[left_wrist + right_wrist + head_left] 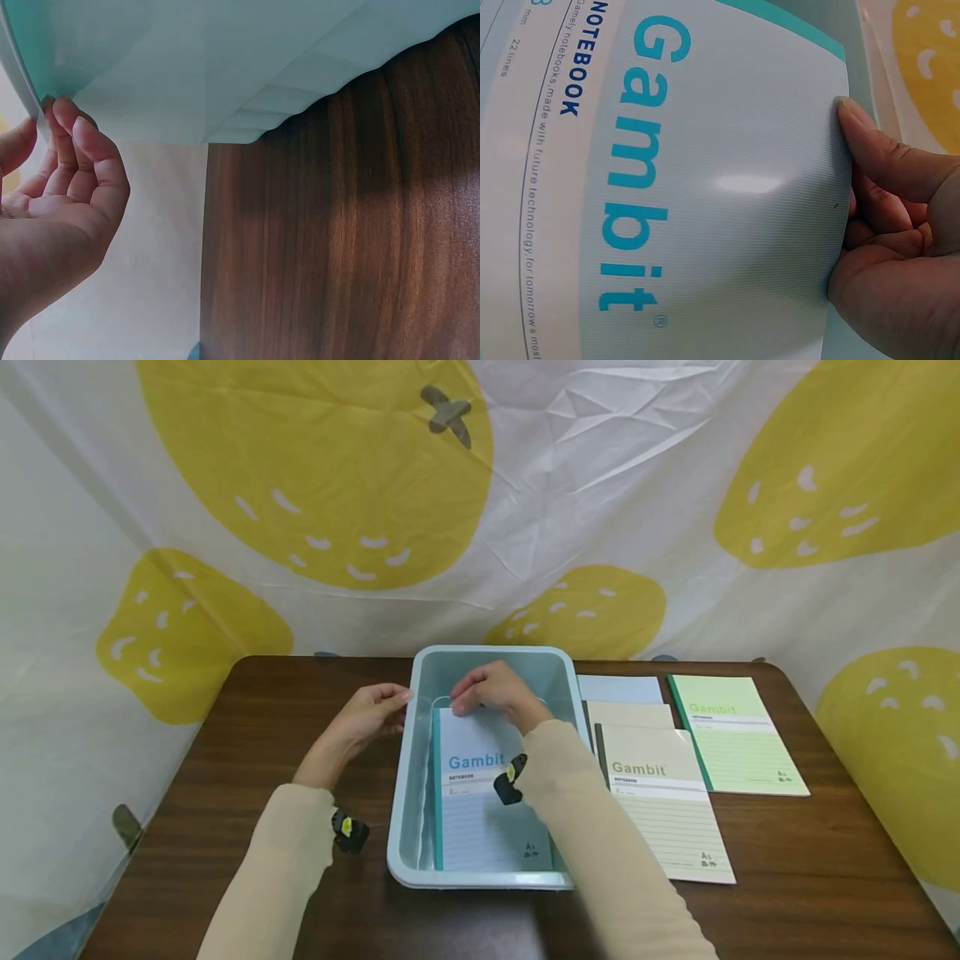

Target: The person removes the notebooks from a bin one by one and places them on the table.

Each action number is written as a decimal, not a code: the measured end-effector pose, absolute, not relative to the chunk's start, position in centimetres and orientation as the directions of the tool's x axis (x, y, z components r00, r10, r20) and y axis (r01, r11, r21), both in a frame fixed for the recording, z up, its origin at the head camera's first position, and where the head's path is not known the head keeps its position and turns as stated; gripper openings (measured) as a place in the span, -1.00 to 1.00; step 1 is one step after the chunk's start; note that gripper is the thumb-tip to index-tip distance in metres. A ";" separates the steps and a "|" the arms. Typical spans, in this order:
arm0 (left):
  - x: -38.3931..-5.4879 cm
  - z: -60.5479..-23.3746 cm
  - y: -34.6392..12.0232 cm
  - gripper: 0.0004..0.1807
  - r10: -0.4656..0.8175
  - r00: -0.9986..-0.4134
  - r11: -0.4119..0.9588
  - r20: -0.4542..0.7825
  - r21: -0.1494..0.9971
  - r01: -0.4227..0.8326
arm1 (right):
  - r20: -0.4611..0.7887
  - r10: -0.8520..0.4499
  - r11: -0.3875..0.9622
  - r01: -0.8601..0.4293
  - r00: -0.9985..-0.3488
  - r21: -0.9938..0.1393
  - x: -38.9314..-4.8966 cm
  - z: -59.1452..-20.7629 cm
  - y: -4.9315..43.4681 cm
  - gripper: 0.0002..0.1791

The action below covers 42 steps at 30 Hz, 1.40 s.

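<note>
A blue notebook (pixel 480 810) marked Gambit, with a teal spine, lies inside a pale blue plastic bin (pixel 401 827). My right hand (pixel 491 689) reaches into the bin and grips the notebook's top edge. In the right wrist view, the thumb of the right hand (pixel 900 225) is at the edge of the notebook (pixel 705 135), with the other fingers curled partly behind it. At the bin's left side, my left hand (pixel 371 714) holds the rim. The left wrist view has the fingers of this hand (pixel 67 195) bent up against the bin (pixel 187 67) under its lip.
Right of the bin, a grey-spined notebook (pixel 660 810) overlaps a beige notebook (pixel 630 715) and a light blue one (pixel 622 688). A green notebook (pixel 738 735) lies farther right on the brown wooden table (pixel 810 877). Behind hangs a fruit-patterned cloth (pixel 525 527).
</note>
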<state>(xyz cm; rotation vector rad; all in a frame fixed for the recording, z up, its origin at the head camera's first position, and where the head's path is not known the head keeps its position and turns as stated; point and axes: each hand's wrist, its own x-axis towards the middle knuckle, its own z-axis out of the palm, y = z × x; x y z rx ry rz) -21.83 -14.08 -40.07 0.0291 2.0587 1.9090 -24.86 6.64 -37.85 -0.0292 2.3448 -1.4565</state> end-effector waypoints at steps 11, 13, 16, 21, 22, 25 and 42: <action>-22.0 -40.0 -14.3 -0.67 0.240 -0.945 0.128 -0.222 0.972 -0.196 | -0.263 -0.262 0.444 0.126 -0.929 -0.887 -24.7 -35.5 6.9 -0.86; -22.0 -40.0 -14.3 -0.67 0.243 -0.945 0.126 -0.220 0.973 -0.195 | -0.236 -0.271 0.436 0.100 -0.933 -0.894 -24.6 -34.9 7.0 -0.86; -22.0 -39.9 -14.3 -0.68 0.243 -0.944 0.129 -0.222 0.972 -0.195 | -0.214 -0.274 0.424 0.082 -0.938 -0.902 -24.5 -34.1 7.1 -0.85; -21.9 -39.9 -14.4 -0.68 0.235 -0.945 0.144 -0.226 0.970 -0.196 | -0.219 -0.265 0.418 0.093 -0.939 -0.904 -24.4 -32.9 7.3 -0.84; -21.9 -39.9 -14.4 -0.68 0.232 -0.946 0.145 -0.227 0.969 -0.198 | -0.221 -0.263 0.422 0.094 -0.939 -0.902 -24.4 -32.6 7.3 -0.84; -21.9 -40.0 -14.4 -0.68 0.228 -0.947 0.147 -0.227 0.969 -0.197 | -0.214 -0.256 0.422 0.090 -0.943 -0.902 -24.3 -31.9 7.4 -0.84; -21.9 -40.2 -14.3 -0.67 0.239 -0.943 0.153 -0.231 0.968 -0.198 | -0.155 -0.229 0.453 0.036 -0.961 -0.891 -23.9 -26.2 7.4 -0.86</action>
